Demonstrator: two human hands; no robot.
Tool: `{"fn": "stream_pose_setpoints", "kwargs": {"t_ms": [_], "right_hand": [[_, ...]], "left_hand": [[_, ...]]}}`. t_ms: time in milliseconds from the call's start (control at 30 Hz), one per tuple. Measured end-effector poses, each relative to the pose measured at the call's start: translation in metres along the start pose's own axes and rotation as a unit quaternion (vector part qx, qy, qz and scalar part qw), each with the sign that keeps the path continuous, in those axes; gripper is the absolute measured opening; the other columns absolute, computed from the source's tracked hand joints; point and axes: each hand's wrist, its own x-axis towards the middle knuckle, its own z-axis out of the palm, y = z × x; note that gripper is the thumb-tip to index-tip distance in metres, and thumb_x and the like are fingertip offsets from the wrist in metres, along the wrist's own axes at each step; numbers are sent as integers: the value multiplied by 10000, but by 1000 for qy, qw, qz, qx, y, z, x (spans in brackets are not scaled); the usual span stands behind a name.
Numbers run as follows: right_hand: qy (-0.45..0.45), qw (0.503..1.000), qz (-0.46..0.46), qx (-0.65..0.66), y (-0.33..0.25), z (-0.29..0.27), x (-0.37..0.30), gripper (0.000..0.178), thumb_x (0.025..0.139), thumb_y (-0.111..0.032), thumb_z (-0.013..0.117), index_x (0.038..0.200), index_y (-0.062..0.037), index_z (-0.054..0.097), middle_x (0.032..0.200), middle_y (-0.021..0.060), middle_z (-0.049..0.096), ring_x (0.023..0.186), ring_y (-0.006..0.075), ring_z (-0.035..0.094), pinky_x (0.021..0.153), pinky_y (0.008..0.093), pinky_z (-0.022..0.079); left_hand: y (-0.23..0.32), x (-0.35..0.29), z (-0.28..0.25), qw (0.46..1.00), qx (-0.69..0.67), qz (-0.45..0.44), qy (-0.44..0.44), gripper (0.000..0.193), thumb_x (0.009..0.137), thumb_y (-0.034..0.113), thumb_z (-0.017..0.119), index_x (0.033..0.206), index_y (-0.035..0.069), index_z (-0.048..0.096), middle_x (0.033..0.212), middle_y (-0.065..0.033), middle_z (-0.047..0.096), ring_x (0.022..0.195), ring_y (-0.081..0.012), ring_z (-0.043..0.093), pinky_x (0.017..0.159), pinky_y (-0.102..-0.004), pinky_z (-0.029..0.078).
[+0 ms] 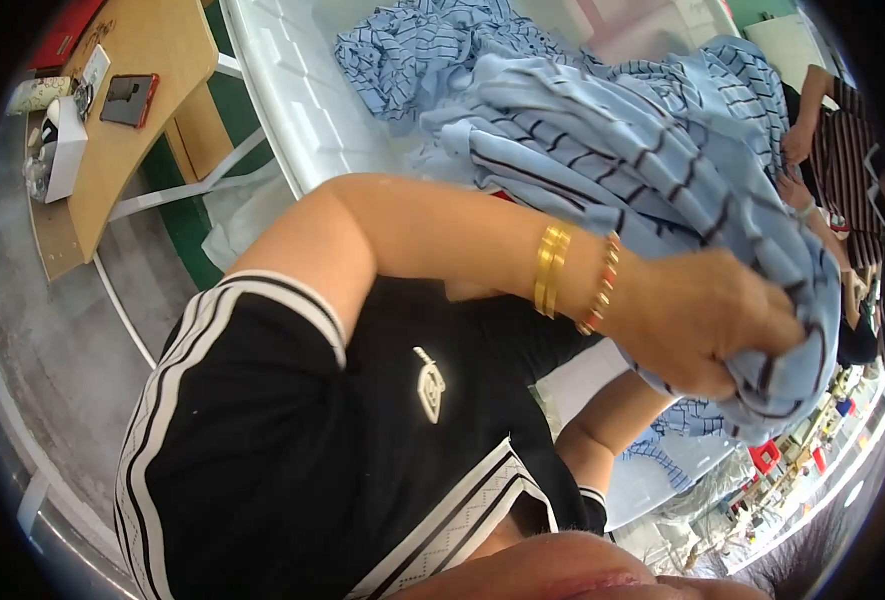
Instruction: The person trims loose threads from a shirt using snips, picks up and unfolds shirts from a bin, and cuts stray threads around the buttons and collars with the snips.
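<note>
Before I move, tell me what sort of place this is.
Probably a garment workshop: striped cloth heaped in a white tub, a co-worker beside it, and a desk.

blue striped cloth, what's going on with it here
The person's left hand grips a bunch of blue striped cloth. The right hand is hidden, its forearm running behind the cloth. More blue cloth lies crumpled in a white tub. Another person's hands are beside the held cloth; whether they touch it isn't clear.
</note>
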Motion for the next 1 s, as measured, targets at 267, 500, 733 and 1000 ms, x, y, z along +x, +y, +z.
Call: {"fn": "stream_pose_setpoints", "kwargs": {"t_ms": [267,500,733,1000], "right_hand": [[263,949,89,153,-2,-175,-40,243,955,-122,525,1105,35,634,690,-15,450,525,44,293,480,191,227],[141,982,109,-60,8,-68,-14,249,929,-80,588,1161,-1,635,715,-87,403,583,6,291,520,178,218],[-97,992,60,-49,44,96,37,218,881,-31,639,1097,-48,667,896,-14,589,728,49,490,624,194,385],[-287,914,-59,-281,29,202,67,303,775,-51,612,1076,-93,619,931,84,574,773,273,616,630,378,474]], "left_hand": [[-89,-47,139,966,53,-175,-185,384,667,152,661,1027,53,570,978,-155,600,895,-351,628,758,-428,515],[-172,-107,107,829,283,-393,-280,608,778,255,666,1312,75,438,1314,-217,423,1121,-362,542,897,-448,477],[-111,-118,-95,948,253,-166,-96,146,728,166,642,836,78,681,782,-66,637,815,-304,614,720,-417,497],[-244,-285,-359,588,401,-558,427,468,711,202,726,1119,14,596,1071,-151,610,975,-262,599,849,-342,491]]}}
